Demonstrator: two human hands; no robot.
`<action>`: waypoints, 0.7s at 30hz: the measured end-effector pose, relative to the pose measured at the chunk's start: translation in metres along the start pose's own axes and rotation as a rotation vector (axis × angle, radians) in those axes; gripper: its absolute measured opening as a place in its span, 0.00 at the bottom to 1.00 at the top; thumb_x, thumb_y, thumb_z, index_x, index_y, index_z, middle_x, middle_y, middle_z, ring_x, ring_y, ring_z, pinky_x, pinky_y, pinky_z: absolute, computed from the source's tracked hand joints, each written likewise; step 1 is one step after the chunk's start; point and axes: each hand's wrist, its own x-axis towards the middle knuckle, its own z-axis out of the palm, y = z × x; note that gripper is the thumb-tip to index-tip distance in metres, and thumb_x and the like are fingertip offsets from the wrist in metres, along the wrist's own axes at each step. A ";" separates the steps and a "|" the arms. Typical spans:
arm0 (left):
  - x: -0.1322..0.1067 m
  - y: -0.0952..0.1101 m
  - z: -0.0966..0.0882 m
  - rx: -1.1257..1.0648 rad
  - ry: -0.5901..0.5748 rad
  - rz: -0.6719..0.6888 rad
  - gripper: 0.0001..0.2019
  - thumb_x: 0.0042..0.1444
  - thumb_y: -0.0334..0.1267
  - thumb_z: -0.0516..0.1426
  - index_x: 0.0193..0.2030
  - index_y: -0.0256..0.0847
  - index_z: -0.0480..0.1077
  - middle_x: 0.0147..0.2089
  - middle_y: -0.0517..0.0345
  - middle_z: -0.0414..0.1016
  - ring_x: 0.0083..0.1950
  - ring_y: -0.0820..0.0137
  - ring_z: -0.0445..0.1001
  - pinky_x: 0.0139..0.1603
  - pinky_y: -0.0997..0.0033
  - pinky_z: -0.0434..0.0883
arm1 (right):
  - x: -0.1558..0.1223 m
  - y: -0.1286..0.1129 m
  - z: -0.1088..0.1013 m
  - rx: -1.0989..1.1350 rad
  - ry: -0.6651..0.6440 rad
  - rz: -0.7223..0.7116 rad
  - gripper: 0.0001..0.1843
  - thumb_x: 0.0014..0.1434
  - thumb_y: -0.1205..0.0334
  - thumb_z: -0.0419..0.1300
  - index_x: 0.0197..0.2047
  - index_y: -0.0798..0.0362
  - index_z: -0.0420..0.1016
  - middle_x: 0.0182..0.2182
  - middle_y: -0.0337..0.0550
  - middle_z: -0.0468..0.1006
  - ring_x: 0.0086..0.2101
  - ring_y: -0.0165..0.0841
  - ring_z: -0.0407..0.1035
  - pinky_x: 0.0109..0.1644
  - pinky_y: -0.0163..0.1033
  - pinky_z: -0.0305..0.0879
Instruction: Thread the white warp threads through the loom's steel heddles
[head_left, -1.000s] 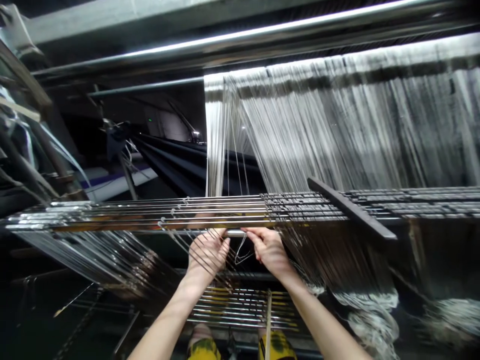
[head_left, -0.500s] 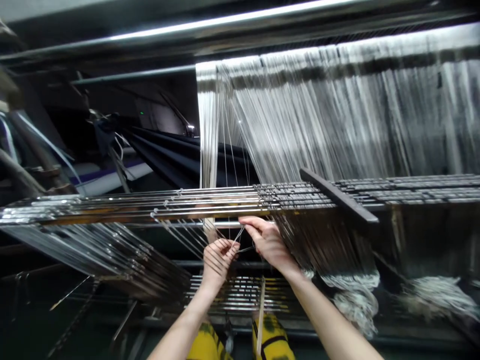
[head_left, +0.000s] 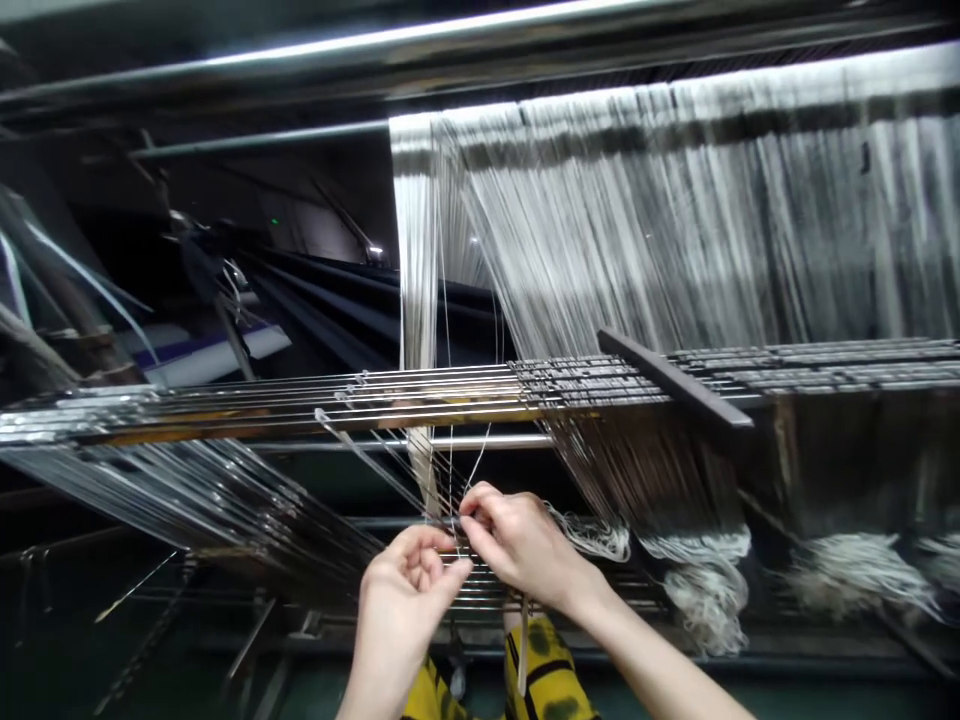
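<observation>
Pretty much everything here hangs on one thin thread (head_left: 481, 452). It's strung from around the metal rods (head_left: 442, 395) down to the fingers, steep and leaning left as it drops, so its long axis is pointed right at the spot where both hands are brought close together. The right hand (head_left: 529, 548) is the nearer one: the thread is met from above by its fingertips, while the left hand (head_left: 401, 595) is placed just below and to the left.

As for grip, the right thumb and forefinger are nearly closed and the thread looks pinched there, though the exact contact is covered by the fingers. The left thumb and forefinger are curled toward each other with only a slight gap; whether any strand is being held between them can't be made out.

Not much slack around the hands, fwiw. Slanted wires (head_left: 367, 465) are hung just to the left, a narrow white bundle (head_left: 418, 250) is passed down behind the rods, and the wide sheet of threads (head_left: 637, 230) is spread to the right, with a dark bar (head_left: 675, 378) laid across the rods.
</observation>
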 end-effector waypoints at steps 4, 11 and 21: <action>-0.006 -0.015 0.002 0.073 0.037 0.019 0.14 0.36 0.38 0.64 0.31 0.36 0.69 0.15 0.70 0.59 0.17 0.79 0.57 0.18 0.80 0.56 | -0.007 0.002 -0.006 0.076 0.025 -0.091 0.09 0.59 0.70 0.48 0.41 0.55 0.66 0.31 0.43 0.75 0.28 0.29 0.68 0.31 0.31 0.58; -0.021 0.006 0.004 -0.178 0.020 0.026 0.12 0.49 0.44 0.57 0.35 0.38 0.68 0.16 0.67 0.60 0.18 0.77 0.60 0.19 0.80 0.58 | -0.005 -0.001 -0.004 0.016 -0.013 -0.061 0.06 0.58 0.68 0.50 0.38 0.56 0.67 0.19 0.37 0.69 0.18 0.26 0.62 0.23 0.30 0.54; -0.028 -0.005 0.005 0.047 0.056 0.114 0.11 0.54 0.45 0.52 0.31 0.40 0.68 0.14 0.66 0.60 0.17 0.75 0.59 0.20 0.78 0.58 | -0.013 0.000 -0.007 0.134 -0.028 -0.131 0.10 0.59 0.68 0.49 0.43 0.54 0.67 0.23 0.36 0.71 0.20 0.25 0.62 0.26 0.29 0.55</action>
